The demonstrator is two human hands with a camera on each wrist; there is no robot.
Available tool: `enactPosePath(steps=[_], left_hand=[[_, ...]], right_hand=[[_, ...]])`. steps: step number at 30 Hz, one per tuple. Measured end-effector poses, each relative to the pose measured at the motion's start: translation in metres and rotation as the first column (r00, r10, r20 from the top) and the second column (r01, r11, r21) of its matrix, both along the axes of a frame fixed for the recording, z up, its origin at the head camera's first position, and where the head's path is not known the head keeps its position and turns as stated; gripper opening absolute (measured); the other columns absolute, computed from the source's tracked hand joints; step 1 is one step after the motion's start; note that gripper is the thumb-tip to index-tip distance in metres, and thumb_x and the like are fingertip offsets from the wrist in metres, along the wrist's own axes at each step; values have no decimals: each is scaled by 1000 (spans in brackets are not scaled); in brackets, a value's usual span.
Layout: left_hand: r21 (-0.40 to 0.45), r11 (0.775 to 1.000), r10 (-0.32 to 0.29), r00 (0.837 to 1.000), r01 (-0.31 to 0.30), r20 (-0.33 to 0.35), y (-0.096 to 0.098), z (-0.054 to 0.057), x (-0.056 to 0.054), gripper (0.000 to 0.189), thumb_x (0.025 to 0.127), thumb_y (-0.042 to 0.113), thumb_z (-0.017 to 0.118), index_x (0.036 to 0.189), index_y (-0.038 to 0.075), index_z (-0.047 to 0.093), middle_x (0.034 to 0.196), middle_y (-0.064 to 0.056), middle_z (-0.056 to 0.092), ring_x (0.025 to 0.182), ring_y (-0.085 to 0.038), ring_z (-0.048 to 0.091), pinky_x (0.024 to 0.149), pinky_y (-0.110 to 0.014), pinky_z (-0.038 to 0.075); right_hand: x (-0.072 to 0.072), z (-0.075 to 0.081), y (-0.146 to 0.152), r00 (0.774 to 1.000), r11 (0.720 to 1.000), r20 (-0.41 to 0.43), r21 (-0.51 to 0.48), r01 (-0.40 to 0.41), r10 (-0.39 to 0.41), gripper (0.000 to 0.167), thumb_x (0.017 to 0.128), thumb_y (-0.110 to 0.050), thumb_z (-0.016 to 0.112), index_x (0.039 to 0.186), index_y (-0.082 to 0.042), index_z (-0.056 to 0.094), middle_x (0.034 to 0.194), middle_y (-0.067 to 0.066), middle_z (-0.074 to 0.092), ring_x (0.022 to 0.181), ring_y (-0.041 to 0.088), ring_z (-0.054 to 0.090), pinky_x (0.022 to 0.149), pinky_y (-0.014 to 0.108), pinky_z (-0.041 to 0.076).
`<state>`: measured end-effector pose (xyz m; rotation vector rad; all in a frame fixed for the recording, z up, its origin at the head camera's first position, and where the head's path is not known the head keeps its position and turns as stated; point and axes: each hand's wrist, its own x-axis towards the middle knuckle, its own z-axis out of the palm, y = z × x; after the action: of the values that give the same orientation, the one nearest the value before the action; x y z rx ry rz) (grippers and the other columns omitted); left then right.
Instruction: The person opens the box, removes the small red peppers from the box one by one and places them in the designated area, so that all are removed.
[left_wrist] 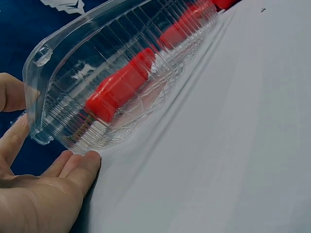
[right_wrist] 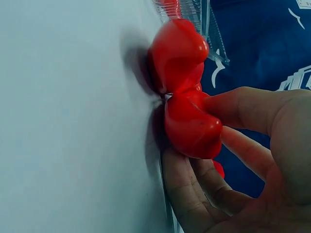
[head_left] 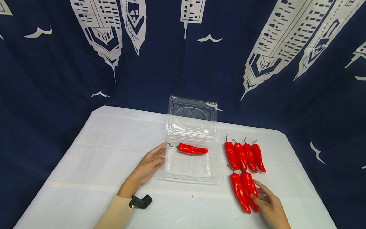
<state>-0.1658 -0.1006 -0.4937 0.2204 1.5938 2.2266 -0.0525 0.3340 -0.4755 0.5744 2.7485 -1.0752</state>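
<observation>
A clear plastic clamshell box (head_left: 194, 171) lies with its lid raised, and one red chili pepper (head_left: 193, 149) rests across its base. Along the box's left edge is my left hand (head_left: 150, 163), its fingers fairly straight and touching the rim. In the left wrist view, fingertips (left_wrist: 90, 160) meet the table beside the box wall. My right hand (head_left: 268, 203) grips the right-hand chili pepper (head_left: 249, 186) of the near pair, thumb on one side and fingers on the other. Touching that pepper is its neighbour, another red chili pepper (head_left: 238, 192).
Several more red chili peppers (head_left: 240, 154) lie in a row right of the box, just beyond the near pair. The raised lid (head_left: 191, 117) stands at the table's back edge. Behind hangs a dark blue cloth (head_left: 177, 70) with white building prints. White cloth covers the table (head_left: 85, 178).
</observation>
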Motion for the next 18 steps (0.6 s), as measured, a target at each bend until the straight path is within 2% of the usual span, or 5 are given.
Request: enactPosePath(steps=[8,18], left_hand=[[0,1000,-10,1000,10,-14,1,-1,-2,65,97,0,52,157,15,32,165,-15,17,155,-31,12,124,-52,16],[0,1000,1,1000,-1,-10,0,-2,-1,65,97,-1,51,157,15,32,165,-15,18,154,-31,13,124,-53,17]], right_hand=[[-2,-1,1,1000,1000,2,5,-1,1,71,91,-23,72,153,-10,39,134,27,57,113,43,63,79,41,62],[-3,-1,-1,1000,999,-16,34,-22,22,70,91,-22,72,151,-5,39,134,31,53,111,44,63,79,41,62]])
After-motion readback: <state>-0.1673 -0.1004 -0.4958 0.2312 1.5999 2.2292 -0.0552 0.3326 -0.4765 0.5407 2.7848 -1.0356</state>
